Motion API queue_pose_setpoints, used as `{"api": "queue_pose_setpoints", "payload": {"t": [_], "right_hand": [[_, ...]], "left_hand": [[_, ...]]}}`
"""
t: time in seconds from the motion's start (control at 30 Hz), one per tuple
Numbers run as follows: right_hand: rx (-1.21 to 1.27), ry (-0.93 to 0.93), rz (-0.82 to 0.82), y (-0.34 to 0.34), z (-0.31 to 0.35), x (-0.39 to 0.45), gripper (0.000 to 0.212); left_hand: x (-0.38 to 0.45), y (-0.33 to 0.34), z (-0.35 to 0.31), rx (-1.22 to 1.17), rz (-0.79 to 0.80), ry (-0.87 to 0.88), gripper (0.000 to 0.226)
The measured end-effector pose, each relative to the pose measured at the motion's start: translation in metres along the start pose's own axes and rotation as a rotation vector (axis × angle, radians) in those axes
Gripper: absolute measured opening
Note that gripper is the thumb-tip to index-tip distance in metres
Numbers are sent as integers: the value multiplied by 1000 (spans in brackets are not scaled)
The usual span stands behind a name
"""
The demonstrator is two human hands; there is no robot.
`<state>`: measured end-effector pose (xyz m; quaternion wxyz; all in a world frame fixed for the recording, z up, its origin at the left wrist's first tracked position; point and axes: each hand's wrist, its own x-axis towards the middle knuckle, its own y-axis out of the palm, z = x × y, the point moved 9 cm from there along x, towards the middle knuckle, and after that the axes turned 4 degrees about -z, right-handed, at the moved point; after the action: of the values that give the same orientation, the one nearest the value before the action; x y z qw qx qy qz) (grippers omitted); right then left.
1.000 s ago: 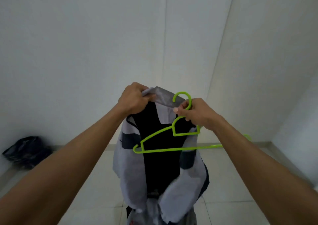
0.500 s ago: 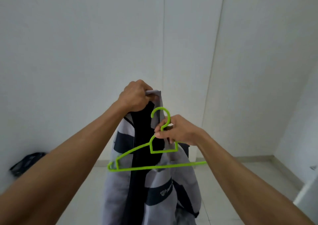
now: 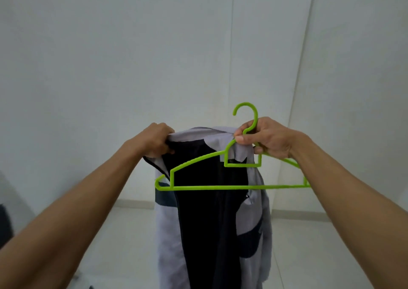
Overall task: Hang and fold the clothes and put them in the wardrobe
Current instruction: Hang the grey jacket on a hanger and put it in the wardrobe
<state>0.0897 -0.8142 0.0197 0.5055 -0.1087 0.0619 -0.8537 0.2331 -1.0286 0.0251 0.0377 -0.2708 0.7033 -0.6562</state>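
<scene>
Left hand: fingers curled, gripping the left end of the jacket collar. Right hand: fingers pinching the neck of the green hanger below its hook, with the right end of the collar caught against it. Jacket: grey with a dark lining and dark bands, held up in the air between both hands, hanging open toward the floor. Hanger lies across the near side of the jacket, its bar level. No brand, label or writing legible. White walls beyond; a dark item at the far left edge, not identifiable.
</scene>
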Motion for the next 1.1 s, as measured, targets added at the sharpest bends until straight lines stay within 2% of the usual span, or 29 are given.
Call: {"api": "queue_pose_setpoints", "payload": {"t": [0.1,0.23,0.4,0.47,0.53,0.57,0.6,0.63,0.67,0.7,0.77,0.83,0.97,1.03,1.1], "right_hand": [[-137,-9,-71,-9,4,4,7],[-242,-17,-228,-21,1,7,4],[-126,-79,-469,-27,1,13,6],[-83,-106,-510,-20,5,17,9],[-73,-129,-464,-9,15,20,10],[-71,-135,-424,-3,20,20,10],[-74,-137,-384,1,25,21,9],[-81,-137,-351,4,30,20,9],[-87,-137,-324,6,35,20,11],[-96,-138,-303,8,38,21,12],[-111,-135,-277,11,44,25,10],[-135,-128,-274,11,47,30,13],[-243,-122,-258,9,57,38,19],[-364,-147,-265,5,61,38,39],[-605,-173,-384,-1,62,36,67]], "left_hand": [[-7,6,9,-152,-7,-66,18],[-14,-6,0,-92,20,-68,12],[-22,-29,-36,-66,40,-54,15],[-29,-25,-62,-178,154,-18,33],[-37,-14,-78,-383,322,-59,53],[-36,-15,-77,-431,301,-101,62],[-29,-21,-69,-423,176,-136,68],[-22,-33,-57,-346,-24,-153,70],[-17,-43,-50,-260,-208,-128,65],[-15,-44,-49,-241,-287,-59,58],[-9,-24,-58,-323,-168,93,46],[-7,-8,-67,-430,-64,142,33],[3,-12,-67,-502,-187,165,40],[8,-19,-64,-512,-257,173,42],[12,-29,-60,-491,-316,171,45]]}}
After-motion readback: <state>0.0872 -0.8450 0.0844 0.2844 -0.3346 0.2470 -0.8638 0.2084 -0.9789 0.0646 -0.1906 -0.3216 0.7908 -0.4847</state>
